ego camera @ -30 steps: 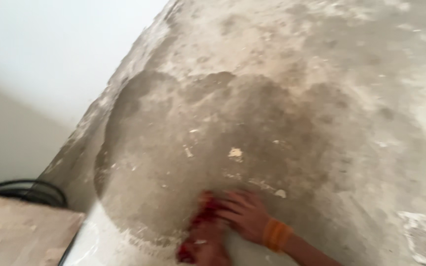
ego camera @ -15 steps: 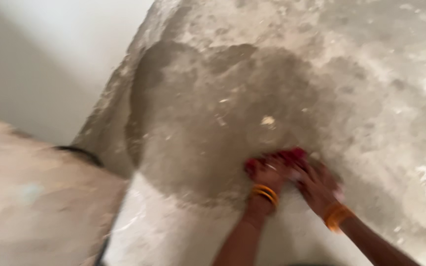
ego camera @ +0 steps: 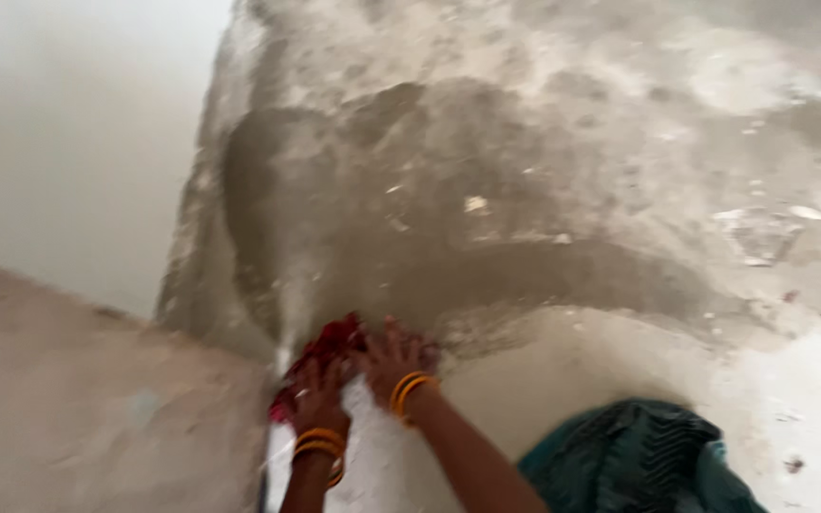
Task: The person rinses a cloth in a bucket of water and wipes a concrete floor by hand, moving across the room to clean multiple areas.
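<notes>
A red cloth (ego camera: 333, 340) lies bunched on a dusty grey floor (ego camera: 544, 123), at the edge of a dark wet patch (ego camera: 401, 247). My left hand (ego camera: 318, 399) presses down on the cloth's near end, with orange bangles on the wrist. My right hand (ego camera: 396, 358), also wearing orange bangles, rests on the cloth's right side with its fingers spread. Both hands are low in the view, left of centre. The picture is blurred by motion.
A brown board (ego camera: 78, 399) fills the lower left, touching the spot where the cloth lies. A pale wall (ego camera: 59, 123) rises at the upper left. Teal fabric of my clothing (ego camera: 639, 456) shows at the bottom right. White smears and flecks dot the floor (ego camera: 762, 228).
Both hands and the red cloth have swept across the floor, right and then back left toward the board. The view has shifted, and the teal fabric has come into sight.
</notes>
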